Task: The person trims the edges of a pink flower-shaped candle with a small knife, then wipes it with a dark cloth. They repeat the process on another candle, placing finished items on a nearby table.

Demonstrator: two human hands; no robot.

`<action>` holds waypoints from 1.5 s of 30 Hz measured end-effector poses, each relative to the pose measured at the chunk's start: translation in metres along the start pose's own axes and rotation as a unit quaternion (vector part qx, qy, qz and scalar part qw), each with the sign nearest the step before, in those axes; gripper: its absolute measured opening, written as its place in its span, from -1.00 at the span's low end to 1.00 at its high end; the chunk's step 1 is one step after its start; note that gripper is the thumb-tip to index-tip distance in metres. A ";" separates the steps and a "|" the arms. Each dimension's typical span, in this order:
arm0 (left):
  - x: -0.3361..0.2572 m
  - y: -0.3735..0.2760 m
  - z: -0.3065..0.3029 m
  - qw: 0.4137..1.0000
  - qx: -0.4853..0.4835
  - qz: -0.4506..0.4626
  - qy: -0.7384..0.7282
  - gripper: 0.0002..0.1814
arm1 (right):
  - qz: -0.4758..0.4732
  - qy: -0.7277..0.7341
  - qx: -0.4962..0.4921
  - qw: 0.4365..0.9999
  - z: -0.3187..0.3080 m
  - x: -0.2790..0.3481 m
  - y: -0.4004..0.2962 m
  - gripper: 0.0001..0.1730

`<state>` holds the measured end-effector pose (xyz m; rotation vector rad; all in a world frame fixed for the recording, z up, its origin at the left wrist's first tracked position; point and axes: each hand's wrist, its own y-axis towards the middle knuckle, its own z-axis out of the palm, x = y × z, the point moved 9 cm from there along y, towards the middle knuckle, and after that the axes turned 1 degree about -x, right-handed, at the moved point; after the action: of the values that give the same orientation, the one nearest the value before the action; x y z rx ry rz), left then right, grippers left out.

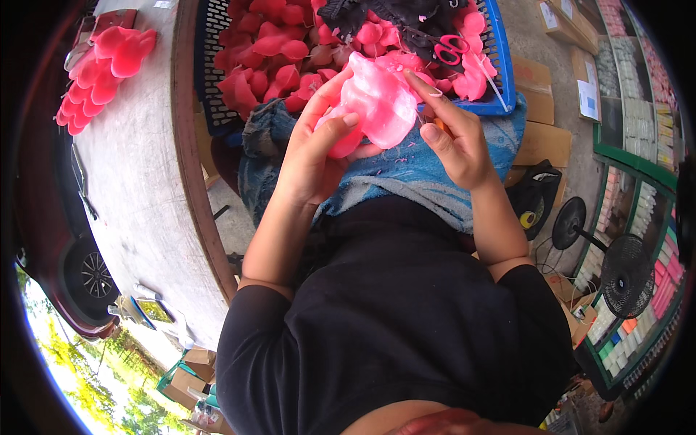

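My left hand (315, 141) holds a glossy pink wax piece (378, 103) with rounded lobes, thumb on its near side and fingers beneath. At the piece's right edge, my right hand (457, 130) grips a small tool with an orange part (443, 127); most of it is hidden by the fingers, so its kind is unclear. The right index finger reaches to the wax, and a thin pink shaving clings to it. Beneath both hands a blue and grey towel (380, 179) covers the lap, dotted with pink shavings. Just beyond is a blue plastic basket (503, 60) full of similar pink wax pieces (277, 43).
Pink-handled scissors (451, 50) and black cloth (380, 16) lie on the basket's contents. Left, a pale table (147, 163) carries a stack of pink wax shapes (103, 79) and a phone (153, 311). Right are cardboard boxes (538, 144), a black fan (625, 277) and stocked shelves (639, 98).
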<state>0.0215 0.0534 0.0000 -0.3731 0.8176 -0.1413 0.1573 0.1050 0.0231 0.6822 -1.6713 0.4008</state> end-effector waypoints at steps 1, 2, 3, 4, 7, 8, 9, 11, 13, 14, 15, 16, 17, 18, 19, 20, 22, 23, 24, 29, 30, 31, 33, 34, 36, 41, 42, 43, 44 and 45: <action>-0.001 0.001 -0.001 1.000 0.005 0.011 0.016 -0.32 | 0.036 0.045 0.017 0.998 0.001 -0.008 -0.001 -0.21; -0.002 0.002 -0.002 0.999 0.010 0.022 0.031 -0.29 | 0.062 0.114 0.025 0.991 0.003 -0.015 -0.001 -0.18; -0.008 0.002 0.000 0.991 0.025 0.064 0.111 -0.26 | 0.087 0.182 0.033 0.979 0.004 -0.024 -0.001 -0.16; -0.013 0.002 0.001 0.975 0.040 0.107 0.189 -0.22 | 0.093 0.217 0.027 0.971 0.004 -0.029 0.000 -0.18; -0.017 -0.005 0.015 0.941 0.085 0.139 0.297 -0.08 | 0.089 0.278 0.002 0.956 0.009 -0.040 0.004 -0.29; -0.016 -0.006 0.017 0.930 0.098 0.150 0.320 -0.07 | 0.094 0.301 -0.002 0.949 0.010 -0.043 0.003 -0.33; -0.015 -0.008 0.020 0.919 0.110 0.161 0.344 -0.06 | 0.100 0.324 -0.005 0.941 0.011 -0.046 0.002 -0.36; -0.014 -0.006 0.019 0.942 0.123 0.158 0.270 -0.09 | 0.142 0.367 -0.028 0.919 0.012 -0.051 -0.002 -0.42; -0.016 -0.002 0.012 0.970 0.110 0.138 0.167 -0.11 | 0.159 0.400 -0.037 0.902 0.012 -0.056 -0.004 -0.49; -0.015 -0.002 0.010 0.988 0.096 0.101 0.065 -0.23 | 0.149 0.392 -0.041 0.907 0.010 -0.058 -0.005 -0.51; -0.015 -0.001 0.004 0.987 0.069 0.111 0.096 -0.25 | 0.144 0.390 -0.045 0.908 0.009 -0.058 -0.005 -0.54; -0.014 0.001 -0.003 0.984 0.042 0.121 0.126 -0.28 | 0.138 0.388 -0.049 0.910 0.008 -0.056 -0.005 -0.56; -0.015 0.001 -0.008 0.979 0.015 0.131 0.156 -0.31 | 0.137 0.392 -0.053 0.908 0.008 -0.053 -0.005 -0.58; -0.017 0.000 -0.009 0.977 -0.018 0.154 0.149 -0.41 | 0.137 0.395 -0.059 0.906 0.008 -0.051 -0.005 -0.61; -0.014 0.001 -0.013 0.985 -0.040 0.135 0.101 -0.43 | 0.140 0.406 -0.069 0.900 0.008 -0.052 -0.005 -0.63; -0.011 0.002 -0.017 0.990 -0.063 0.116 0.054 -0.45 | 0.142 0.417 -0.079 0.894 0.010 -0.053 -0.006 -0.66; -0.003 0.006 -0.022 0.994 -0.059 0.090 -0.035 -0.57 | 0.142 0.439 -0.112 0.880 0.014 -0.057 -0.007 -0.72; -0.001 0.006 -0.021 0.993 -0.057 0.081 -0.065 -0.57 | 0.143 0.453 -0.119 0.872 0.015 -0.057 -0.008 -0.74; 0.001 0.006 -0.019 0.991 -0.056 0.072 -0.095 -0.57 | 0.146 0.467 -0.125 0.863 0.017 -0.057 -0.008 -0.76; -0.001 0.002 0.002 0.994 -0.035 0.044 -0.098 -0.50 | 0.115 0.506 -0.137 0.844 0.013 -0.046 -0.006 -0.83; 0.002 0.003 0.001 0.993 -0.035 0.030 -0.109 -0.50 | 0.119 0.499 -0.157 0.844 0.011 -0.045 -0.008 -0.84; 0.004 0.004 -0.002 0.992 -0.035 0.017 -0.120 -0.50 | 0.123 0.493 -0.176 0.843 0.009 -0.044 -0.011 -0.84; 0.010 0.008 -0.006 0.989 -0.022 -0.001 -0.149 -0.51 | 0.128 0.447 -0.183 0.866 0.007 -0.037 -0.014 -0.84; 0.013 0.010 -0.008 0.986 -0.009 -0.005 -0.167 -0.51 | 0.131 0.423 -0.186 0.877 0.006 -0.034 -0.016 -0.83; 0.015 0.011 -0.005 0.974 0.035 -0.022 -0.221 -0.51 | 0.130 0.405 -0.178 0.887 0.008 -0.023 -0.016 -0.82; 0.019 0.010 -0.001 0.963 0.065 -0.046 -0.257 -0.45 | 0.127 0.331 -0.177 0.918 0.014 -0.018 -0.020 -0.80; 0.021 0.009 -0.002 0.966 0.050 -0.053 -0.248 -0.44 | 0.118 0.320 -0.168 0.925 0.016 -0.017 -0.020 -0.77; 0.024 0.010 -0.003 0.968 0.042 -0.066 -0.240 -0.44 | 0.117 0.304 -0.162 0.932 0.017 -0.015 -0.020 -0.77; 0.028 0.010 -0.005 0.969 0.034 -0.080 -0.233 -0.44 | 0.116 0.288 -0.156 0.938 0.018 -0.012 -0.020 -0.76; 0.032 0.010 -0.006 0.970 0.026 -0.093 -0.225 -0.44 | 0.115 0.271 -0.149 0.944 0.018 -0.010 -0.020 -0.75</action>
<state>0.0382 0.0525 -0.0293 -0.4124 0.3296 -0.2417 0.1569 0.0807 0.0079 0.1253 -1.2439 0.4414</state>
